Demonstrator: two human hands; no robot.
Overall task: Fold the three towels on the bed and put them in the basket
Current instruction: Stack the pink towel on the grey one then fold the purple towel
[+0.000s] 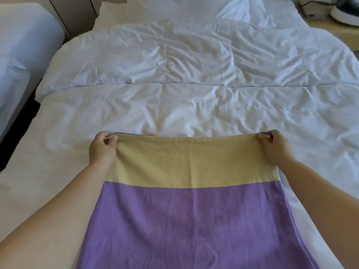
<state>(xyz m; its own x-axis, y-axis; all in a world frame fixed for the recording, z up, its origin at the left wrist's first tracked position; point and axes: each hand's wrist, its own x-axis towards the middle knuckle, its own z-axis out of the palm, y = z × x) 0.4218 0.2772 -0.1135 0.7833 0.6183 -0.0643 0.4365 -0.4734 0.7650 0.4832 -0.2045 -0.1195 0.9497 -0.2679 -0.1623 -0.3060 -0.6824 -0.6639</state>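
A purple towel with a wide yellow band hangs stretched in front of me over the near part of the white bed. My left hand pinches its top left corner. My right hand pinches the top right corner. The top edge is doubled, with a purple layer showing behind the yellow one. The towel's lower end runs out of the frame. No other towel and no basket are in view.
A wrinkled white duvet covers the far half of the bed, with pillows at the head. A second white bed stands to the left across a dark gap. A bedside table is at the far right.
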